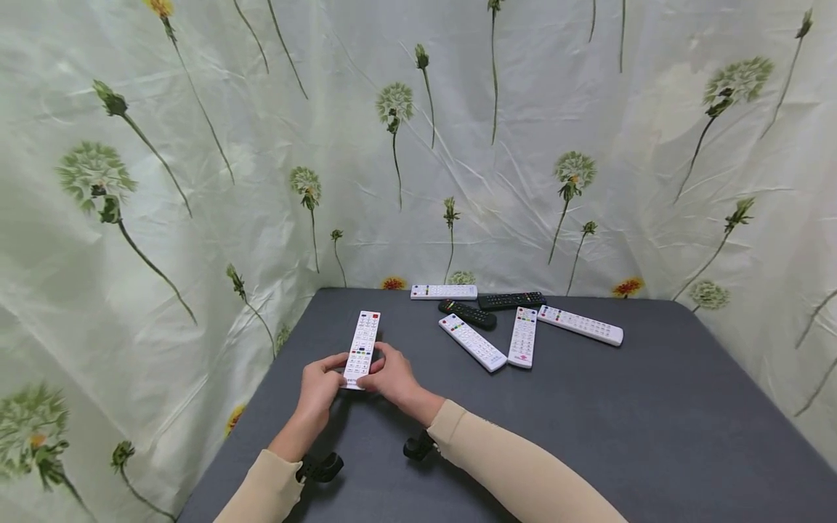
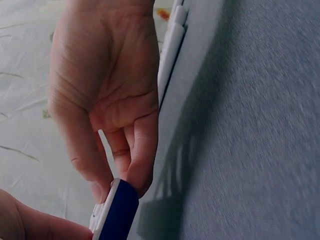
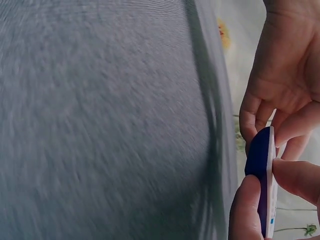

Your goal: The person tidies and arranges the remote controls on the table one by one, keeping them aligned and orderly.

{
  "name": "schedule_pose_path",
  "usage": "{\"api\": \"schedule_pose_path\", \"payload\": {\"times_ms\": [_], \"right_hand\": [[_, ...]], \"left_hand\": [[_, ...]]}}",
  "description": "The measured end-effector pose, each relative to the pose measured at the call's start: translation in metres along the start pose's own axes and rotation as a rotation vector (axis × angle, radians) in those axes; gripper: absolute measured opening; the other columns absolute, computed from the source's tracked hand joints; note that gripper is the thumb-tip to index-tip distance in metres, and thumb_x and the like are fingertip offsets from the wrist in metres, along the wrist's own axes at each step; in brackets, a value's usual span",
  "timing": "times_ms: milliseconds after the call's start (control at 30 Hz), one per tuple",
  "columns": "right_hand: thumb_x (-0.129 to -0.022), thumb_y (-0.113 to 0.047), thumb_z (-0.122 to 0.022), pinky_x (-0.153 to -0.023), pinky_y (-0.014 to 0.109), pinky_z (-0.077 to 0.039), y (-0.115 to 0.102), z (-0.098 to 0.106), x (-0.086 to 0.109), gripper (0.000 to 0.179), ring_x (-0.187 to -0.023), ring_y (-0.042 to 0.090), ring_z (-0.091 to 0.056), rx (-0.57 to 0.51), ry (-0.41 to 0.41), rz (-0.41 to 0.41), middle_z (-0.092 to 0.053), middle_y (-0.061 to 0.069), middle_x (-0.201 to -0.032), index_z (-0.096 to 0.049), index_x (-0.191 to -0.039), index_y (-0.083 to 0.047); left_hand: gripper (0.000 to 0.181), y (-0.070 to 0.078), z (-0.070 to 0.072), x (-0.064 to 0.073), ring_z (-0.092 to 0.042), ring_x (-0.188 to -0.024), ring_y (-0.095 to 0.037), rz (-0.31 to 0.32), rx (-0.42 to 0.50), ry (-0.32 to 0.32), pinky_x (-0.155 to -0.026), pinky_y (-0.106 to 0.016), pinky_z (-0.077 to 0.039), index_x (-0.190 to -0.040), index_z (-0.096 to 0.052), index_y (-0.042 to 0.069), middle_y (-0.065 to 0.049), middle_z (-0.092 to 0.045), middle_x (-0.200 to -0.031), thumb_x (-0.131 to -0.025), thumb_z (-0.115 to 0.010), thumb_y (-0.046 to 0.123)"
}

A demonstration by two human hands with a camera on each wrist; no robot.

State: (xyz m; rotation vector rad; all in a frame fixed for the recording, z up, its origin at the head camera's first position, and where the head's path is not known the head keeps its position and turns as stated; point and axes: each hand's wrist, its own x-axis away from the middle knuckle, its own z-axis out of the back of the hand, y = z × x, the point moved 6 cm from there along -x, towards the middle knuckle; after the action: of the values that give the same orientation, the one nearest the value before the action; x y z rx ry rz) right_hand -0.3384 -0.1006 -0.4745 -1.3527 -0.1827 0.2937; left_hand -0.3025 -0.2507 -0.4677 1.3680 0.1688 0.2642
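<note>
Both hands hold one white remote control (image 1: 362, 351) with a red button near its far end, raised a little over the left part of the dark table. My left hand (image 1: 320, 383) pinches its near left edge between thumb and fingers. From the other side, my right hand (image 1: 395, 376) grips the near right edge, thumb on the face. In the left wrist view the remote's underside (image 2: 119, 212) looks dark blue, and the same blue back (image 3: 257, 155) shows in the right wrist view. Parts of the fingers behind the remote are hidden in the head view.
Farther back on the dark table (image 1: 588, 421) lie several remotes: white ones (image 1: 473, 343) (image 1: 522, 338) (image 1: 580, 325) (image 1: 444, 292) and two black ones (image 1: 467, 314) (image 1: 511, 300). A flower-printed curtain (image 1: 366, 145) hangs behind and beside the table.
</note>
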Motion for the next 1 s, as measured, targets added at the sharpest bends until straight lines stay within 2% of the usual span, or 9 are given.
{"api": "schedule_pose_path", "payload": {"times_ms": [267,433,800,1000], "right_hand": [[-0.075,0.005,-0.085,-0.059,0.027,-0.055,0.009,-0.012,0.001,0.081,-0.063,0.014,-0.066,0.002,0.001,-0.027,-0.063,0.009,-0.084,-0.046,-0.146,-0.001],[-0.073,0.003,-0.086,-0.056,0.026,-0.054,0.014,-0.016,-0.001,0.080,-0.060,0.012,-0.065,0.055,0.015,-0.011,-0.064,0.005,-0.079,-0.048,-0.143,0.001],[-0.075,-0.004,-0.087,-0.055,0.024,-0.051,0.016,-0.018,-0.005,0.080,-0.058,0.011,-0.065,0.151,0.004,0.001,-0.064,0.002,-0.081,-0.048,-0.144,0.002],[-0.078,-0.009,-0.086,-0.057,0.024,-0.051,0.019,-0.018,-0.005,0.078,-0.062,0.010,-0.064,0.172,-0.020,-0.016,-0.062,0.001,-0.084,-0.047,-0.145,0.002]], "left_hand": [[0.063,-0.015,0.006,-0.004,-0.055,-0.100,-0.029,0.035,-0.022,-0.021,-0.069,-0.030,-0.044,-0.132,-0.062,-0.008,-0.026,-0.062,-0.128,-0.072,-0.043,-0.019],[0.066,-0.022,0.008,-0.005,-0.052,-0.105,-0.030,0.048,-0.045,-0.017,-0.071,-0.031,-0.039,-0.134,-0.060,-0.007,-0.026,-0.062,-0.129,-0.071,-0.042,-0.019],[0.060,-0.026,0.011,-0.009,-0.054,-0.105,-0.030,0.011,-0.124,-0.011,-0.074,-0.029,-0.041,-0.129,-0.063,-0.009,-0.026,-0.064,-0.126,-0.072,-0.047,-0.017],[0.059,-0.028,0.012,-0.011,-0.054,-0.103,-0.029,0.028,-0.140,-0.023,-0.072,-0.031,-0.040,-0.130,-0.063,-0.007,-0.025,-0.064,-0.128,-0.073,-0.050,-0.016]]}}
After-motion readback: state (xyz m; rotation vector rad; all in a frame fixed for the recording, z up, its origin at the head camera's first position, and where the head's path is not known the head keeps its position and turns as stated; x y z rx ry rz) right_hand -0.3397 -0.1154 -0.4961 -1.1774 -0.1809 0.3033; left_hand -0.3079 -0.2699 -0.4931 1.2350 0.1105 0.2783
